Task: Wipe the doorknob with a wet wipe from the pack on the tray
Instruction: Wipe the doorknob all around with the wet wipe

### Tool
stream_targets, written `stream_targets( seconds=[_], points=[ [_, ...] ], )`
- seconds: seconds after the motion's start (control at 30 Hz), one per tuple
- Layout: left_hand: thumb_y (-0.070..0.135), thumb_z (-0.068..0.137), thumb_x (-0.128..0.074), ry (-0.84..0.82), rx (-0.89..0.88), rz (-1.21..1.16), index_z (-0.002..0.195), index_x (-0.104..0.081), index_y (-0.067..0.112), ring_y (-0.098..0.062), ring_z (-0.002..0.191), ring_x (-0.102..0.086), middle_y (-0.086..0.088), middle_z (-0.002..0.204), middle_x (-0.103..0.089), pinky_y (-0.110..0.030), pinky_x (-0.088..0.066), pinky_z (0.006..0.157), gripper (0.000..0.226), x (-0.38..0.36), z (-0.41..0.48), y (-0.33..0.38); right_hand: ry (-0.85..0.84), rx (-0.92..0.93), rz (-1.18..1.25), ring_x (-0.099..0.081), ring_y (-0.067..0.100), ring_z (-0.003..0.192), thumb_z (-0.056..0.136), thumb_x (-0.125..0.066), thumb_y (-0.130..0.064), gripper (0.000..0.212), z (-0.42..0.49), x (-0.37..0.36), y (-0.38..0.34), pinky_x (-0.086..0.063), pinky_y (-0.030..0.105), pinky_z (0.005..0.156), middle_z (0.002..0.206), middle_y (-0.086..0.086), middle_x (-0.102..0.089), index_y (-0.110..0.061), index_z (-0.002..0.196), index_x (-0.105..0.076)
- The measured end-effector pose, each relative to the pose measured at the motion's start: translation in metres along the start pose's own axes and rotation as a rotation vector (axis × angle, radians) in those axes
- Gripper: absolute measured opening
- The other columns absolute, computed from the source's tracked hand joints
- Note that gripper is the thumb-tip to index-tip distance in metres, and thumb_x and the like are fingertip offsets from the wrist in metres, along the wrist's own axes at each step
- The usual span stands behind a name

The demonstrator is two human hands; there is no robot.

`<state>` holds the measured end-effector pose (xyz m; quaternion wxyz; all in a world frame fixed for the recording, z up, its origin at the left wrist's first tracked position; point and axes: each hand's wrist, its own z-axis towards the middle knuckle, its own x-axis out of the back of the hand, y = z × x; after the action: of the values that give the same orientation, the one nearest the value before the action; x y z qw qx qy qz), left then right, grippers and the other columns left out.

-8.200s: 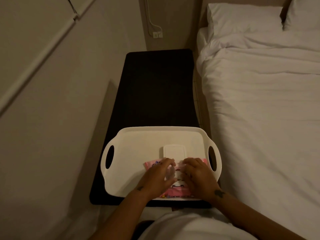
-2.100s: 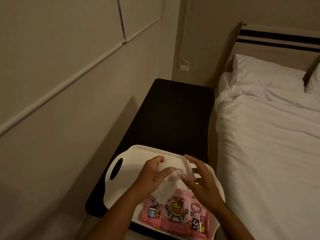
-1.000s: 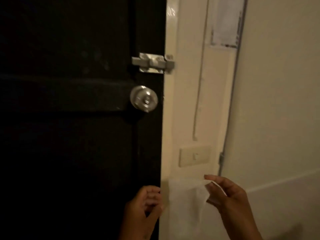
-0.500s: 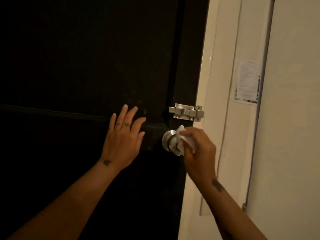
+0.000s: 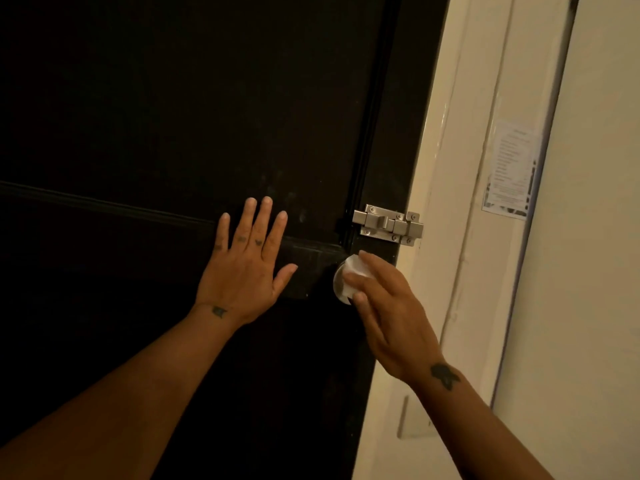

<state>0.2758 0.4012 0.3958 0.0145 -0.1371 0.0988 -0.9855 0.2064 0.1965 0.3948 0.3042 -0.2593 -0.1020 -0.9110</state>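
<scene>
Doorknob [image 5: 337,289] at the dark door's [image 5: 173,133] right edge, below the bolt [image 5: 388,224], mostly covered by the wipe [image 5: 355,273]. Right hand [image 5: 391,317] presses the wipe with fingers curled around it; left hand [image 5: 242,268], just beside, lies flat and spread on the door.

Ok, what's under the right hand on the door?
The right hand presses a white wet wipe onto the doorknob. Only the knob's left rim shows; its face is covered by wipe and fingers.
</scene>
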Motion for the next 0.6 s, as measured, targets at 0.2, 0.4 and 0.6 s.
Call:
stream_targets(
  seconds=[0.2, 0.4, 0.6],
  points=[
    [0.052, 0.086, -0.019, 0.021, -0.004, -0.014, 0.142, -0.018, 0.008, -0.034, 0.138, -0.015, -0.022, 0.15, -0.026, -0.052, -0.015, 0.109, 0.071, -0.003, 0.001, 0.0, 0.21, -0.136, 0.001, -0.039, 0.031, 0.126, 0.088, -0.047, -0.024, 0.036, -0.011, -0.015, -0.009, -0.04, 0.047, 0.1, 0.133, 0.015, -0.047, -0.011, 0.121, -0.052],
    [0.051, 0.086, -0.019, 0.045, -0.002, -0.01, 0.143, -0.016, 0.009, -0.034, 0.139, -0.015, -0.023, 0.15, -0.026, -0.053, -0.017, 0.11, 0.071, -0.005, 0.002, 0.001, 0.043, -0.014, -0.282, -0.033, 0.037, 0.128, 0.082, -0.038, -0.034, 0.046, 0.001, -0.017, -0.01, -0.036, 0.051, 0.099, 0.132, 0.017, -0.05, -0.01, 0.119, -0.053],
    [0.052, 0.086, -0.018, 0.033, -0.001, 0.002, 0.143, -0.017, 0.009, -0.034, 0.138, -0.013, -0.022, 0.15, -0.024, -0.053, -0.014, 0.109, 0.071, -0.004, 0.002, 0.0, 0.202, -0.169, 0.003, -0.039, 0.027, 0.126, 0.095, -0.026, -0.037, 0.042, 0.001, -0.024, -0.008, -0.033, 0.031, 0.101, 0.135, 0.009, -0.046, -0.023, 0.133, -0.034]
  ],
)
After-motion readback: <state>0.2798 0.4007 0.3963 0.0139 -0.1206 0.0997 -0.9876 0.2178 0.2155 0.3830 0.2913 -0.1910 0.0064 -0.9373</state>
